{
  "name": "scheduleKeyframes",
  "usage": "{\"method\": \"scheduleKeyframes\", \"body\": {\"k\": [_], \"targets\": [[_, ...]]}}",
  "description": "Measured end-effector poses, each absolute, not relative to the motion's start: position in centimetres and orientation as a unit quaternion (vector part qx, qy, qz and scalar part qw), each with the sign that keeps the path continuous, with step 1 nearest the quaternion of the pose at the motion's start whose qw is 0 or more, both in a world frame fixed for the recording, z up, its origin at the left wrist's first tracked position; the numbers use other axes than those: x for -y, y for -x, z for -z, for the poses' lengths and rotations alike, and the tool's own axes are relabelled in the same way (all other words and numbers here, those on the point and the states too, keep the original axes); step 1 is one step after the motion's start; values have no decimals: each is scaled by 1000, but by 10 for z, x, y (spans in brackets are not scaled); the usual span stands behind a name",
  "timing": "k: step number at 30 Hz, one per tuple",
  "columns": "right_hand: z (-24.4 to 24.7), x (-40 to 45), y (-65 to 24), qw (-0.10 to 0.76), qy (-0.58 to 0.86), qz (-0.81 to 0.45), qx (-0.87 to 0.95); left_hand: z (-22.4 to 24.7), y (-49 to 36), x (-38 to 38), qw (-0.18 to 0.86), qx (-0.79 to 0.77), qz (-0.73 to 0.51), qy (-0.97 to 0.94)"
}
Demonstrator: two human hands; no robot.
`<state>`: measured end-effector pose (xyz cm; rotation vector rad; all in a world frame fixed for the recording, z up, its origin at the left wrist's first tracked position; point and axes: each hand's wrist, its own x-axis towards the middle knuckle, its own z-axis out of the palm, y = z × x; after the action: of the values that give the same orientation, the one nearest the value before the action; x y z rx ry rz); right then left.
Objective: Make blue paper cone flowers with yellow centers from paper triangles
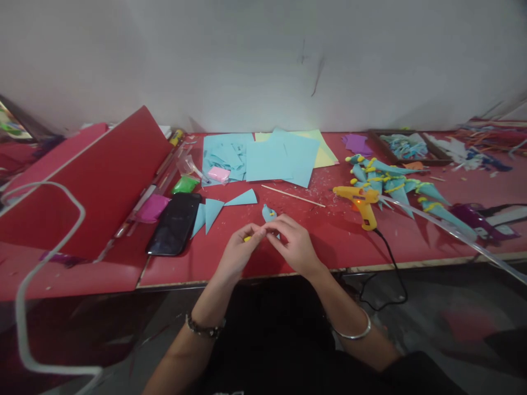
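Observation:
My left hand [240, 249] and my right hand [293, 244] meet fingertip to fingertip above the near part of the red table, both closed in a pinch. A bit of yellow clay [247, 238] shows between the curled fingers of my left hand. Whatever lies between the right fingertips is too small to make out. Just beyond the fingers is a small blue paper cone figure [269, 213] with a yellow trim; my right hand hides part of it. Cut blue paper pieces [214, 213] lie to the left, and a thin wooden stick [293, 196] lies behind.
A yellow glue gun [362, 203] with a glue stick and black cord lies right, before several finished blue cones [395, 184]. A black phone [175, 225], green packet [185, 184] and pink packet [152, 208] are left, beside a leaning red board [94, 186]. Blue sheets [272, 159] lie behind.

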<state>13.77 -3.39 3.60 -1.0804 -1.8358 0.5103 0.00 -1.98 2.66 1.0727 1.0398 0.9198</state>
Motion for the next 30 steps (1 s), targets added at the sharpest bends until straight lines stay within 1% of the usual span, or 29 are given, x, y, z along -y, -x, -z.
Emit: {"method": "scheduleKeyframes", "body": {"k": [4,8,10,14,18,24,30], "targets": [[-38,37,-134,484,432,-230,726,-30,5,19,648,-453,-378,-482],[-43,38,-135,529,444,-287,664,-40,14,16,594,-466,-368,-544],[-42,36,-138,561,454,-333,607,-43,19,15,576,-472,-389,-543],[-31,28,-148,637,446,-446,443,-42,27,15,584,-465,-429,-509],[-19,21,-155,666,423,-514,336,-39,26,17,597,-477,-400,-506],[-11,13,-164,684,430,-516,286,-42,23,16,577,-473,-396,-535],[-4,11,-168,678,447,-505,290,-39,24,14,608,-427,-405,-534]]}}
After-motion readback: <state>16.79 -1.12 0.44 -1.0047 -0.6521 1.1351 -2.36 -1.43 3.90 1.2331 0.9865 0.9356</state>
